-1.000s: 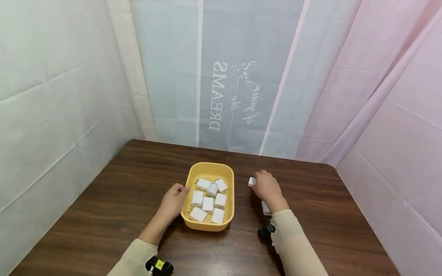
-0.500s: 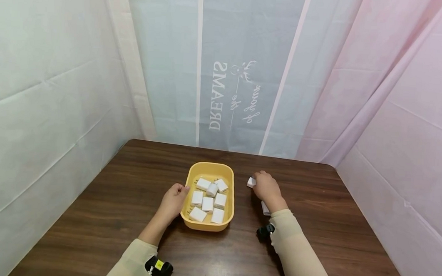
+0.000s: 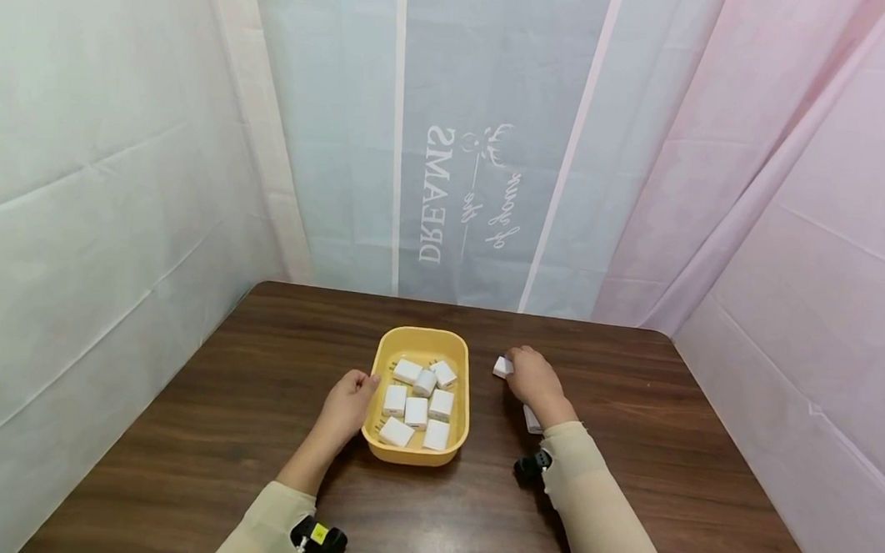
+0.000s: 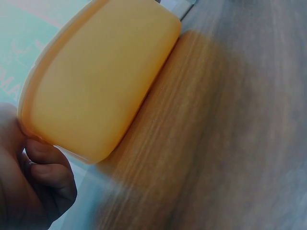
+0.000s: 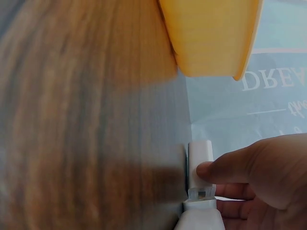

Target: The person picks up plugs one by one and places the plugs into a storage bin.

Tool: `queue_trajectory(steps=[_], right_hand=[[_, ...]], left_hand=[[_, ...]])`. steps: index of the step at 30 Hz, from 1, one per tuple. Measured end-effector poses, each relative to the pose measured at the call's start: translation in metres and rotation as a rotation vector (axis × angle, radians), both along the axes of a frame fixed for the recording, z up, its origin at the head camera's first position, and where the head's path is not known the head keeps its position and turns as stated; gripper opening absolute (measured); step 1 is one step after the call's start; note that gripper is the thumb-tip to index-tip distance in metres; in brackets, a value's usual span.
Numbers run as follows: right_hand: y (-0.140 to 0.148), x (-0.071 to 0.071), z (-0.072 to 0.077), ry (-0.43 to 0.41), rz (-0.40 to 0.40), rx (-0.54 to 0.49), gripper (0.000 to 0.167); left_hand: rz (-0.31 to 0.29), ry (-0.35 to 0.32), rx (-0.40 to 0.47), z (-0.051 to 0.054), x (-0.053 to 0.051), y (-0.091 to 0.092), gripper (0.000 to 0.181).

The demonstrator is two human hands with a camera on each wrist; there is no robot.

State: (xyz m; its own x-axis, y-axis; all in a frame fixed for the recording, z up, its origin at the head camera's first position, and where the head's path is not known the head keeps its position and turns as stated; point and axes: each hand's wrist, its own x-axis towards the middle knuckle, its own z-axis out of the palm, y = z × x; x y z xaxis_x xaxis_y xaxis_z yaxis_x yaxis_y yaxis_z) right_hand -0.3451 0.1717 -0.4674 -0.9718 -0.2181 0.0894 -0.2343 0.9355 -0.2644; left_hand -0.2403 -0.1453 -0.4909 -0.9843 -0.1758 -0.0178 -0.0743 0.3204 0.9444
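A yellow plastic tray (image 3: 418,457) stands on the table with several white charger plugs (image 3: 416,411) lying loose in it. My left hand (image 3: 349,401) grips the tray's left rim, thumb over the edge and fingers curled outside it, as the left wrist view also shows. To the right of the tray, my right hand (image 3: 535,377) holds a white charger plug (image 5: 200,158) at the table, thumb pressed on its side. Another white charger (image 5: 201,221) lies nearer the right wrist; in the head view the forearm partly hides that charger (image 3: 532,420).
The dark wood table (image 3: 257,367) carries the tray at its middle. A pale printed curtain (image 3: 494,146) hangs behind its far edge, and white cloth walls (image 3: 100,208) flank both sides. Each wrist wears a small black camera (image 3: 530,467).
The charger at my right fingertips has shifted very slightly to the left. My left hand and the tray stay where they were.
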Motion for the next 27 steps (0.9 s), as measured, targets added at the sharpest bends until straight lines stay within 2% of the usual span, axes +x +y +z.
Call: queue_trajectory(steps=[9,14,21,27], right_hand=[[-0.004,-0.001,0.005,0.045,0.035,-0.037,0.034],[-0.006,0.003,0.014,0.057,0.053,-0.04,0.033],[-0.009,0.016,0.037,0.059,0.077,-0.069,0.034],[-0.014,0.021,0.048,0.073,0.112,-0.086,0.033]], left_hand=[[0.001,0.012,-0.009,0.001,0.001,0.0,0.029],[-0.001,0.006,-0.01,0.0,0.001,0.0,0.03],[-0.001,0.003,-0.005,0.001,0.001,0.0,0.03],[0.001,0.004,-0.01,0.001,0.001,0.0,0.03]])
